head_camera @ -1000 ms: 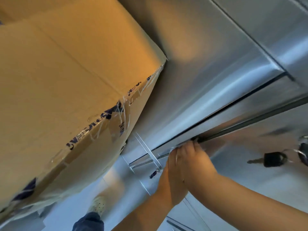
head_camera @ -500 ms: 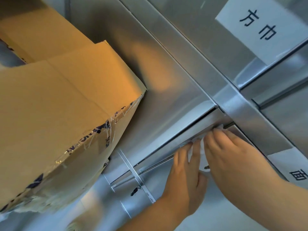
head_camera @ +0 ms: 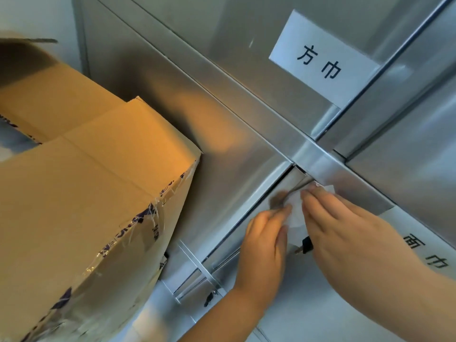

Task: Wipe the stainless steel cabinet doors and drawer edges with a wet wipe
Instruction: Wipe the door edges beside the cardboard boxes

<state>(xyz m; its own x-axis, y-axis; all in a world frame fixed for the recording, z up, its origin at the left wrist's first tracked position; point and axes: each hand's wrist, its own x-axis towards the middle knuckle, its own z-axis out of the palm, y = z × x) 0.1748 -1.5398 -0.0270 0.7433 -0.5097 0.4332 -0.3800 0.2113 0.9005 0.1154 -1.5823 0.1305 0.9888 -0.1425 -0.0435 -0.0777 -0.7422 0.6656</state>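
A stainless steel cabinet [head_camera: 222, 134] fills the view, seen at a tilt, with a drawer edge [head_camera: 278, 191] running diagonally. A white wet wipe [head_camera: 294, 213] lies flat against the steel at the drawer's upper corner. My right hand [head_camera: 350, 233] presses on the wipe with flat fingers. My left hand [head_camera: 265, 240] lies flat beside it, fingertips touching the wipe's left edge. Most of the wipe is hidden under the right hand.
A large taped cardboard box [head_camera: 81, 193] stands close on the left, against the cabinet. A black key [head_camera: 306, 245] sticks out of a lock between my hands; another lock [head_camera: 209, 296] sits lower. White paper labels [head_camera: 323, 58] with printed characters are stuck on the doors.
Both hands have slid with the wipe along the drawer edge toward the upper right, up to the corner by the frame. The view has swung up, showing the labels.
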